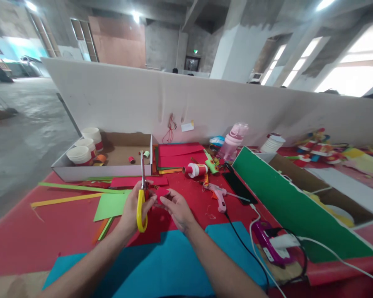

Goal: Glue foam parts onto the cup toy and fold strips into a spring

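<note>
A pair of scissors (141,210) with yellow handles rests in my left hand (131,210), its metal blades pointing up and away. My left fingers and thumb also reach a small red paper piece (162,193). On its other side, my right hand (178,210) pinches this piece between thumb and fingers. Some of the fingertips are hidden. Light green paper (110,206) lies just left of my left hand, with green and yellow paper strips (71,200) beyond it. To the right of my right hand lies a pink glue gun (218,194).
At the back left, a white-sided box (102,171) holds several paper cups (80,154). Red sheets (182,155) and a red-and-white paper figure (196,170) lie ahead. A pink bottle (233,142), phone (239,186), green-sided box (286,203), purple power strip (272,244) and cables occupy the right.
</note>
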`<state>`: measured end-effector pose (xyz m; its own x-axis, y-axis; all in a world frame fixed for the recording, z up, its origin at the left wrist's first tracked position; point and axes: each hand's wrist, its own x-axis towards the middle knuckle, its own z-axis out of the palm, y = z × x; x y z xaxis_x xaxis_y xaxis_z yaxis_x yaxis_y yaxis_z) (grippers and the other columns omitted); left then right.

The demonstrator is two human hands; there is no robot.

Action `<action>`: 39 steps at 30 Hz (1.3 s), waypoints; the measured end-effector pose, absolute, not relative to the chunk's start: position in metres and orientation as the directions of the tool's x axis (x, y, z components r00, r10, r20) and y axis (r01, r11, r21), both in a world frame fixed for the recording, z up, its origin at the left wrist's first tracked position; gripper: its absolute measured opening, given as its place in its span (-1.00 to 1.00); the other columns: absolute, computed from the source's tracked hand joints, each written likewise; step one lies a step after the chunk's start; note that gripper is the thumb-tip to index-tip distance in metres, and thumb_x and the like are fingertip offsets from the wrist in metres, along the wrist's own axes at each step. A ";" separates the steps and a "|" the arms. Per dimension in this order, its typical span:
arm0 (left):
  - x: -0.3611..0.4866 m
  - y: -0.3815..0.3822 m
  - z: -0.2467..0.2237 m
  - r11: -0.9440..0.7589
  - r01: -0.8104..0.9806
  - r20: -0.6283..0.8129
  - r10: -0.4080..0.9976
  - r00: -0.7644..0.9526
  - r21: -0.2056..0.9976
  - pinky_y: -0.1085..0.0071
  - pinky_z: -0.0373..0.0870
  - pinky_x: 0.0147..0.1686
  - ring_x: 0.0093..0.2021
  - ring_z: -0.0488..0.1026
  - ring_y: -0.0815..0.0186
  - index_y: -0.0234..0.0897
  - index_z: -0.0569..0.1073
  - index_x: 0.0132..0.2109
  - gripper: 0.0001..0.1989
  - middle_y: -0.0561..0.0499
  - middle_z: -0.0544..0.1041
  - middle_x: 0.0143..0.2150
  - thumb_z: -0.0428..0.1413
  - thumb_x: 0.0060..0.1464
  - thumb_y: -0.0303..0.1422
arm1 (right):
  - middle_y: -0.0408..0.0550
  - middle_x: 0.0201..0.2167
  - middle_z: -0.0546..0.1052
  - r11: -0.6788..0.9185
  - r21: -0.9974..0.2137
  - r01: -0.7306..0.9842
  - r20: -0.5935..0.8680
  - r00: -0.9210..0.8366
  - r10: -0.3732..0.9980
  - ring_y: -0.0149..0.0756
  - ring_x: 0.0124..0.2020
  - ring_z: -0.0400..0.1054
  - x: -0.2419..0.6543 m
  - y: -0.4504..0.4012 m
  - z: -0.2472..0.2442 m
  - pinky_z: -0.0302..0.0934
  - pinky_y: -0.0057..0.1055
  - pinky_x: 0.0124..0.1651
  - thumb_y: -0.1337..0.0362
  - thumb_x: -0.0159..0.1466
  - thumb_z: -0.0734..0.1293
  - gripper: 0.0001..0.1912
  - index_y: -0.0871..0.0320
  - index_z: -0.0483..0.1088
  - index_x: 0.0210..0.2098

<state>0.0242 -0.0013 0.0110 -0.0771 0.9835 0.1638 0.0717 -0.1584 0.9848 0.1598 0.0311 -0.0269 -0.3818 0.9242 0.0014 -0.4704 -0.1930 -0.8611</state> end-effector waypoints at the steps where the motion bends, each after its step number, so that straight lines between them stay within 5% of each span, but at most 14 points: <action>1: 0.024 -0.002 0.013 -0.159 0.082 0.164 0.985 -0.055 0.984 0.46 0.35 -0.37 -0.40 0.38 0.39 -0.21 0.23 -0.05 -0.61 0.08 0.40 -0.33 0.17 0.01 -0.24 | -0.17 -0.46 0.49 -0.201 -0.850 -0.487 -0.009 -0.368 0.930 -0.35 -0.36 0.42 0.160 0.031 -0.026 0.33 -0.33 -0.18 0.15 0.01 0.50 -0.71 0.14 0.35 -0.44; 5: 0.011 -0.006 0.024 -0.115 0.324 0.061 0.983 0.174 0.939 0.48 0.25 -0.52 -0.56 0.31 0.39 -0.20 0.21 0.00 -0.69 0.14 0.32 -0.49 -0.03 0.17 -0.17 | -0.22 -0.49 0.46 -0.166 -0.835 -0.525 -0.044 -0.238 0.970 -0.40 -0.43 0.38 0.168 0.039 -0.022 0.34 -0.35 -0.20 0.21 -0.06 0.52 -0.71 0.14 0.36 -0.46; 9: -0.009 -0.015 0.034 -0.233 0.806 0.029 0.965 0.260 0.544 0.40 0.20 -0.46 -0.47 0.39 0.24 -0.21 0.22 -0.04 -0.76 0.00 0.41 -0.42 -0.16 0.23 -0.22 | -0.23 -0.48 0.44 -0.091 -0.818 -0.569 -0.021 -0.128 0.992 -0.43 -0.44 0.35 0.179 0.050 -0.019 0.34 -0.37 -0.21 0.25 -0.05 0.51 -0.74 0.13 0.37 -0.45; 11: -0.012 -0.020 0.036 -0.240 0.890 -0.026 0.962 0.271 0.387 0.36 0.24 -0.39 -0.34 0.45 0.15 -0.23 0.18 0.02 -0.74 -0.10 0.46 -0.30 -0.19 0.23 -0.29 | -0.24 -0.48 0.44 -0.077 -0.786 -0.613 -0.009 -0.112 0.994 -0.43 -0.42 0.34 0.181 0.053 -0.020 0.33 -0.36 -0.15 0.27 -0.05 0.51 -0.75 0.13 0.37 -0.46; 15: -0.001 -0.027 0.034 -0.256 0.933 -0.111 0.950 0.291 0.253 0.30 0.29 -0.30 -0.21 0.45 0.08 -0.23 0.16 0.05 -0.72 -0.21 0.44 -0.15 -0.21 0.20 -0.39 | -0.25 -0.47 0.46 -0.105 -0.697 -0.710 -0.023 -0.124 0.992 -0.44 -0.37 0.36 0.179 0.052 -0.023 0.31 -0.38 -0.08 0.29 -0.04 0.52 -0.73 0.10 0.33 -0.48; 39: 0.024 -0.023 0.027 -0.190 0.967 -0.193 0.956 0.222 0.171 0.34 0.30 -0.39 -0.28 0.51 0.09 -0.28 0.11 0.04 -0.68 -0.17 0.47 -0.21 -0.13 0.13 -0.51 | -0.22 -0.43 0.50 -0.149 -0.648 -0.747 -0.020 -0.178 0.984 -0.40 -0.30 0.41 0.175 0.048 -0.023 0.35 -0.36 -0.07 0.32 -0.04 0.54 -0.74 0.12 0.40 -0.43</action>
